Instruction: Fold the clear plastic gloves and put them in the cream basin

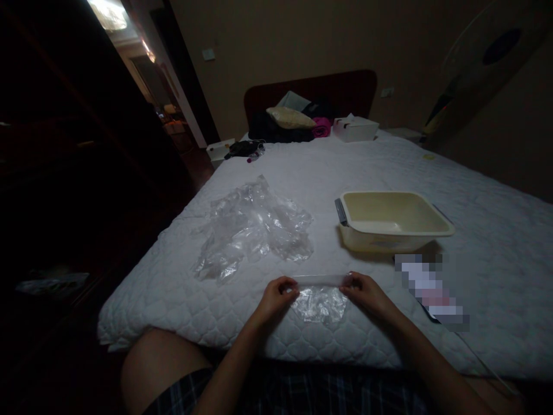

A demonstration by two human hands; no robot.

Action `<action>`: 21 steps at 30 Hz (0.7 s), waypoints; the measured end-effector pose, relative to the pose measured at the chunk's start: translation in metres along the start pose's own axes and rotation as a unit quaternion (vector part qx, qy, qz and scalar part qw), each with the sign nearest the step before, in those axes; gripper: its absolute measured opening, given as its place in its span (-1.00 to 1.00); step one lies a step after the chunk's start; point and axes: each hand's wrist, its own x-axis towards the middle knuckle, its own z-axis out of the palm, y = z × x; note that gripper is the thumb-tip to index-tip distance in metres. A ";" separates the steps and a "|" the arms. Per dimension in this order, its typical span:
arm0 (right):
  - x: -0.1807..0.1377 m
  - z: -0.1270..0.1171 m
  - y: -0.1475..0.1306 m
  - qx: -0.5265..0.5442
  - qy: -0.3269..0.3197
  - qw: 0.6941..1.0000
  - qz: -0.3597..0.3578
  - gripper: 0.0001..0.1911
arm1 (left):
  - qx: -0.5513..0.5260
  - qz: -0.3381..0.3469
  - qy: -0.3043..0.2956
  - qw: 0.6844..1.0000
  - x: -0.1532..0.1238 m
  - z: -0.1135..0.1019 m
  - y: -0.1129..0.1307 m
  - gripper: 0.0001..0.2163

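A small clear plastic bag (320, 302) is stretched between my two hands above the near edge of the bed. My left hand (279, 297) pinches its upper left corner. At the upper right corner, the fingers of my right hand (365, 293) are closed on it too. The bag's top edge runs straight and taut, while its lower part hangs crinkled. Beyond my left hand lies a loose, crumpled heap of clear plastic bags (259, 227). Past my right hand stands a cream plastic basin (397, 239) with grey handles; no contents show in it.
White quilted bedding (173, 288) covers the bed. To the right lies a blurred-out flat device (432, 294) with a cable. Near the headboard (311, 86) are a yellowish pillow (290, 118), a pink roll (321, 127) and a white box (355, 128). A fan (496, 57) stands at right.
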 end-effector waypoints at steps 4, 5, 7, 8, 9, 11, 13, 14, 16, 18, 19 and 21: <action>-0.002 0.000 -0.001 -0.018 0.018 1.000 -0.003 -0.91 | 0.029 0.022 -0.003 0.999 -0.003 -0.001 0.001 -0.86; -0.003 0.000 -0.003 -0.025 0.021 0.999 -0.002 -0.93 | 0.039 0.032 0.000 0.999 -0.004 -0.001 0.000 -0.88; -0.004 -0.002 -0.006 -0.031 0.014 0.999 -0.005 -0.92 | 0.060 0.056 0.007 0.997 -0.004 0.000 -0.002 -0.88; -0.004 -0.004 -0.008 -0.028 0.007 1.000 -0.008 -0.90 | 0.070 0.071 0.010 0.995 -0.005 0.000 -0.003 -0.86; -0.005 -0.005 -0.010 -0.020 -0.006 1.000 -0.011 -0.88 | 0.079 0.085 0.014 0.993 -0.005 0.000 -0.004 -0.84; -0.006 -0.009 -0.011 0.000 -0.036 0.999 -0.017 -0.80 | 0.094 0.115 0.023 0.989 -0.007 0.000 -0.004 -0.81; -0.008 -0.015 -0.010 0.010 -0.071 0.997 -0.034 -0.71 | 0.105 0.144 0.028 0.984 -0.010 0.000 -0.003 -0.79; -0.009 -0.018 -0.009 0.005 -0.085 0.995 -0.045 -0.66 | 0.109 0.158 0.029 0.981 -0.011 0.001 -0.003 -0.78; -0.010 -0.026 -0.006 -0.033 -0.090 0.993 -0.068 -0.62 | 0.119 0.185 0.026 0.975 -0.013 0.001 -0.001 -0.79; -0.010 -0.032 -0.005 -0.107 -0.052 0.989 -0.090 -0.64 | 0.131 0.209 0.026 0.969 -0.015 0.001 0.000 -0.79; -0.010 -0.034 -0.006 -0.152 -0.016 0.983 -0.099 -0.64 | 0.138 0.220 0.026 0.965 -0.016 0.001 0.001 -0.79; -0.012 -0.031 -0.012 -0.234 0.051 0.964 -0.118 -0.62 | 0.154 0.243 0.027 0.957 -0.018 0.001 0.001 -0.78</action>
